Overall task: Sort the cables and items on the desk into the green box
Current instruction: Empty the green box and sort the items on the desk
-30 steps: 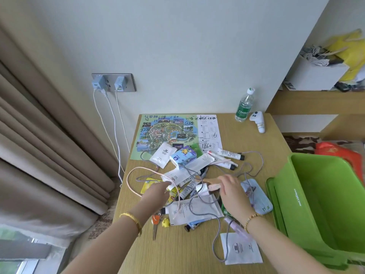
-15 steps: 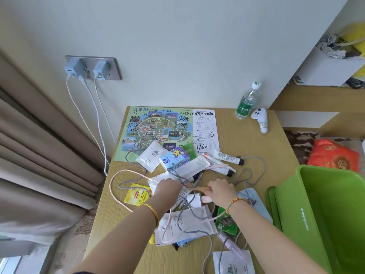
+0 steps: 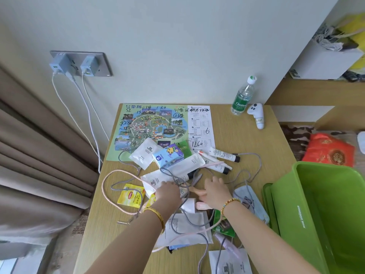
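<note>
Grey braided cable (image 3: 197, 226) loops over the white paper sachets (image 3: 183, 226) nearest the person, crossing a pale pink cable (image 3: 106, 180) that arcs out to the left on the wooden surface (image 3: 246, 139). Both hands work in the middle of this tangle: the left hand (image 3: 167, 194) presses down on the packets, though I cannot tell whether its fingers pinch anything; the right hand (image 3: 214, 189) lies with fingers loosely spread over the cords beside a pink plug (image 3: 203, 205). Lifting one cable from here would likely drag the other, sweeping sachets, the yellow tea bag packet (image 3: 131, 196) or the tubes (image 3: 223, 155) off the edge. Beside the surface on the right, the green plastic storage box (image 3: 286, 210) shows nothing in the part of its interior in view. Farther back stands a clear water bottle with a green label (image 3: 242, 99).
</note>
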Demonstrator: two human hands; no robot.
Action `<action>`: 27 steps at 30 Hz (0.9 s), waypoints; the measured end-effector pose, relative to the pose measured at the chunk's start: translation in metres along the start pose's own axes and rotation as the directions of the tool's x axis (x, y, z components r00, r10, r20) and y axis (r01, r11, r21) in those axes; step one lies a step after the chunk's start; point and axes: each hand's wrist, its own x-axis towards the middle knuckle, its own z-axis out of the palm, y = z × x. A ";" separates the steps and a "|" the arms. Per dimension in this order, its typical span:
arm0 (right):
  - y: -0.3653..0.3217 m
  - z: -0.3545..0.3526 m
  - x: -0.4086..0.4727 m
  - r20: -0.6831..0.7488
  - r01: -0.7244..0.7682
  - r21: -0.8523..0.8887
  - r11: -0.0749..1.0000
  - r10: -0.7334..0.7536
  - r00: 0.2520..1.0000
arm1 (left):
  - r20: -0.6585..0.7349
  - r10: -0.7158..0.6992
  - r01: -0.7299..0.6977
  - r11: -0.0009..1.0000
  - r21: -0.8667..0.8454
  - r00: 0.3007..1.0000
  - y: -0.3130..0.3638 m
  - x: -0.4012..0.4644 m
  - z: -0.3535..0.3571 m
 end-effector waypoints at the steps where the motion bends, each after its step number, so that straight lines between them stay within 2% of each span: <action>1: -0.001 0.001 -0.002 -0.012 0.016 0.006 1.000 -0.016 1.000 | -0.014 -0.003 0.003 1.000 -0.003 1.000 0.000 -0.001 0.000; 4: -0.001 0.002 -0.007 -0.078 0.061 -0.025 0.998 -0.063 0.995 | -0.056 -0.004 0.001 0.999 -0.037 0.998 -0.001 -0.006 0.000; 8: 0.000 -0.003 -0.013 -0.159 0.079 0.000 0.997 -0.078 0.984 | -0.078 0.006 -0.023 0.977 -0.212 0.997 -0.007 -0.011 -0.007; 13: -0.002 -0.028 -0.021 -0.302 0.069 -0.114 0.991 -0.101 0.948 | -0.186 0.058 -0.084 0.987 -0.138 0.981 -0.020 -0.024 -0.030; 16: -0.006 -0.046 -0.028 -0.327 0.050 -0.174 0.983 -0.105 0.939 | -0.110 0.076 -0.092 0.984 -0.155 0.991 -0.031 -0.035 -0.053; 18: -0.010 -0.061 -0.036 -0.283 0.024 -0.126 0.992 -0.059 0.957 | -0.046 0.071 -0.082 0.946 -0.313 0.996 -0.038 -0.042 -0.072; 19: -0.011 -0.068 -0.042 -0.247 -0.005 -0.061 0.998 -0.010 0.969 | -0.033 0.056 -0.065 0.881 -0.469 0.998 -0.040 -0.047 -0.081; 20: -0.011 -0.075 -0.047 -0.219 -0.036 0.053 0.998 0.047 0.975 | -0.017 0.032 -0.036 0.767 -0.641 0.999 -0.042 -0.052 -0.089; 22: -0.012 -0.089 -0.059 -0.161 -0.105 0.346 0.932 0.170 0.972 | 0.000 -0.041 0.020 0.479 -0.878 0.999 -0.039 -0.066 -0.104; 25: -0.007 -0.108 -0.081 -0.113 -0.101 0.682 0.725 0.241 0.964 | 0.006 -0.123 0.017 0.089 -0.996 0.992 -0.022 -0.086 -0.123; 26: -0.004 -0.113 -0.088 -0.127 -0.069 0.764 0.641 0.254 0.959 | 0.011 -0.105 0.009 -0.028 -1.000 0.994 -0.013 -0.092 -0.130; 27: 0.000 -0.118 -0.096 -0.146 -0.034 0.831 0.555 0.277 0.950 | 0.003 -0.064 -0.003 -0.099 -0.995 0.998 -0.002 -0.098 -0.136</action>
